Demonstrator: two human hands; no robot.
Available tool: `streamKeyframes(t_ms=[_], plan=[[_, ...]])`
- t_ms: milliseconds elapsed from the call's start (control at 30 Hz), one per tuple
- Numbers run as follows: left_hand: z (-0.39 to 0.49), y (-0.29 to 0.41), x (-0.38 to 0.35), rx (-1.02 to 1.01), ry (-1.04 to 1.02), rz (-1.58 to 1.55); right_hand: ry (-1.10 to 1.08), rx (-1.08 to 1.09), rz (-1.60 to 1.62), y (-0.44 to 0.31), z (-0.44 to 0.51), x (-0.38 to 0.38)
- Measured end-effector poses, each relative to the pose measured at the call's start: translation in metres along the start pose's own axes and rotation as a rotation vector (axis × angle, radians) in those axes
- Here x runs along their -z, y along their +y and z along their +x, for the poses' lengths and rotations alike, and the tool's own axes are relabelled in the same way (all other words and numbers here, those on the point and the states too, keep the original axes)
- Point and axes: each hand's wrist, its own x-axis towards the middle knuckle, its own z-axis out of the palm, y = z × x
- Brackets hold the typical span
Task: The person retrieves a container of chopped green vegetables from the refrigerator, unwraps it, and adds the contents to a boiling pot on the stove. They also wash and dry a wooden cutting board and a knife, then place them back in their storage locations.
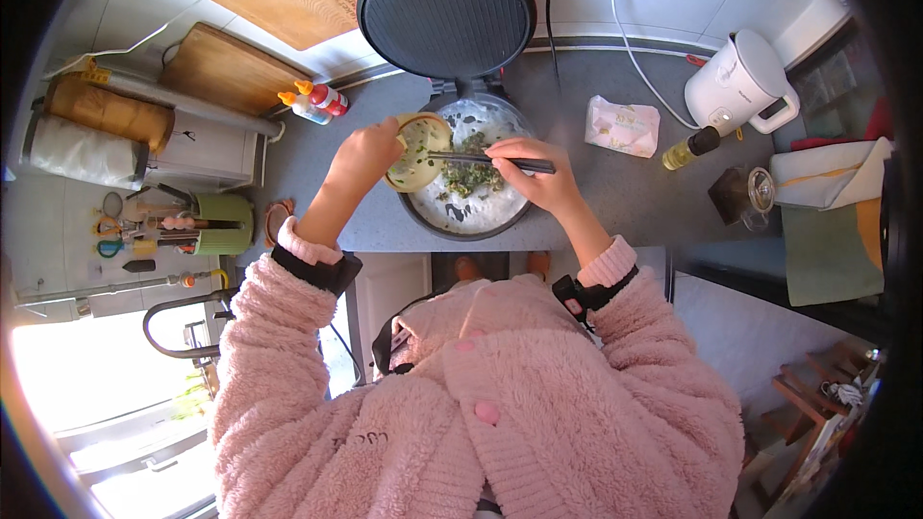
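Observation:
My left hand (366, 155) grips the rim of a pale yellow bowl (427, 174), tilted over the left side of a round electric griddle (461, 236). Bits of chopped greens cling to the bowl's inside. In my right hand (537, 174) is a pair of dark chopsticks (523, 162), their tips reaching to the bowl's opening. A white, patchy layer of batter or dough (497, 213) covers the griddle plate. On its middle lies a heap of chopped green filling (472, 176). The griddle's ridged black lid (447, 11) stands raised behind.
Two squeeze bottles (317, 102) stand at the back left, near wooden cutting boards (216, 72). To the right are a tissue pack (621, 126), an oil bottle (689, 149), a glass jar (743, 194) and a white electric kettle (739, 83). A green utensil holder (227, 223) is at left.

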Motion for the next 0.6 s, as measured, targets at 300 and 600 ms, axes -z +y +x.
streamKeyframes(t_ms=[300,600], plan=[[-0.002,0.001,0.001,0.242,-0.014,-0.372,0.062,0.016,-0.049,-0.02,-0.008,-0.025],[-0.007,0.005,-0.035,-0.04,0.15,0.28,0.201,-0.076,0.018,-0.019,-0.012,-0.028]])
